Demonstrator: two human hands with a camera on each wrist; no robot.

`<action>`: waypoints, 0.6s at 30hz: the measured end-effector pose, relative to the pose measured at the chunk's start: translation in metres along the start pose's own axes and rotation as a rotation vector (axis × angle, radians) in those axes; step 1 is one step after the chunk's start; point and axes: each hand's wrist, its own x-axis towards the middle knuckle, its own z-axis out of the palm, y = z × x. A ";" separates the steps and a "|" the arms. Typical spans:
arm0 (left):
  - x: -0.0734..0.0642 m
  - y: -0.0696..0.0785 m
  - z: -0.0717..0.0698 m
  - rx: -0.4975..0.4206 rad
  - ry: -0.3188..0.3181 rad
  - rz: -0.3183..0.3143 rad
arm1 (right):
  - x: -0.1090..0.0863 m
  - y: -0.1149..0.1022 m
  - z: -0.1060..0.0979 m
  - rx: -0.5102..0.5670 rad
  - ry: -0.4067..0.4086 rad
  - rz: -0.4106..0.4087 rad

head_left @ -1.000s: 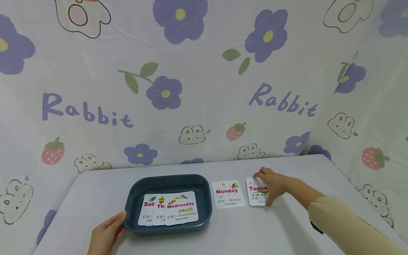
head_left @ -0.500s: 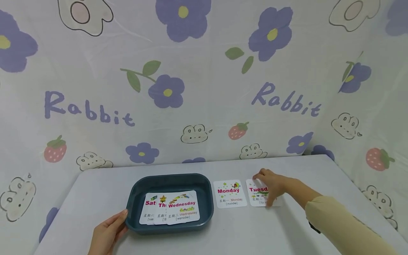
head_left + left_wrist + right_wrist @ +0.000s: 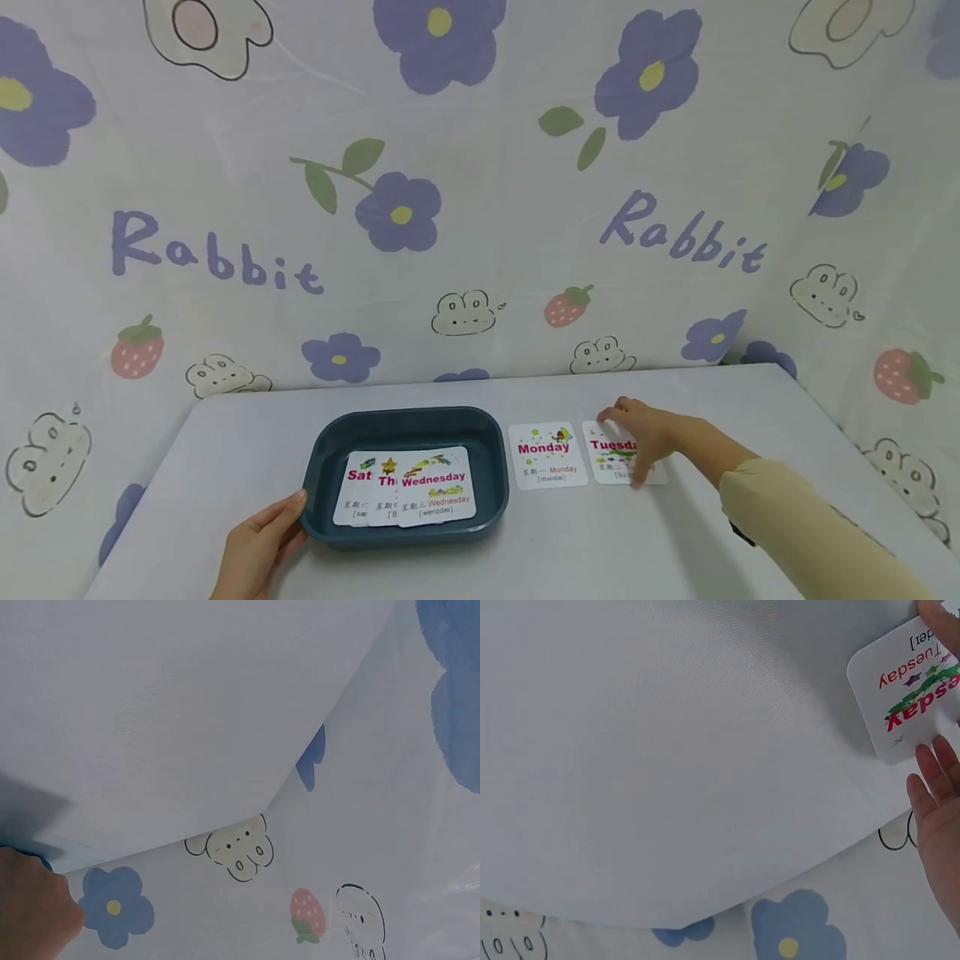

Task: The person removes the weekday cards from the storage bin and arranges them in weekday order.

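In the head view, my left hand (image 3: 262, 537) grips the left end of a dark blue-green tray (image 3: 420, 427), thumb at the rim. Inside it lie overlapping cards: a Wednesday card (image 3: 435, 492) on top, a partly covered "Th" card (image 3: 386, 500) and a "Sat" card (image 3: 356, 492). To the tray's right is a Monday card (image 3: 548, 458). Beside that, my right hand (image 3: 651, 433) holds a Tuesday card (image 3: 606, 467) by opposite edges, covering its right part. From the right wrist, the thumb (image 3: 941, 622) is at one edge and fingertips (image 3: 924, 756) at the other.
A white-covered table (image 3: 570, 550) bears everything. Behind and to the right hangs a cloth (image 3: 480, 208) printed with flowers, rabbits and strawberries. The table's far edge (image 3: 420, 386) runs close to it.
The whole head view shifts slightly rightward as the head camera moves. Both hands keep their places at the tray and the Tuesday card.
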 end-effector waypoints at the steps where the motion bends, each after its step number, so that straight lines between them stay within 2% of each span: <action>1: 0.000 0.000 0.000 -0.002 0.001 0.001 | 0.000 0.000 -0.001 0.003 0.001 0.000; 10: 0.000 -0.001 0.002 -0.007 0.014 0.005 | -0.004 0.000 0.000 0.016 0.011 -0.037; 18: 0.001 -0.003 0.001 -0.007 0.014 0.013 | -0.005 0.000 0.007 0.042 0.024 0.015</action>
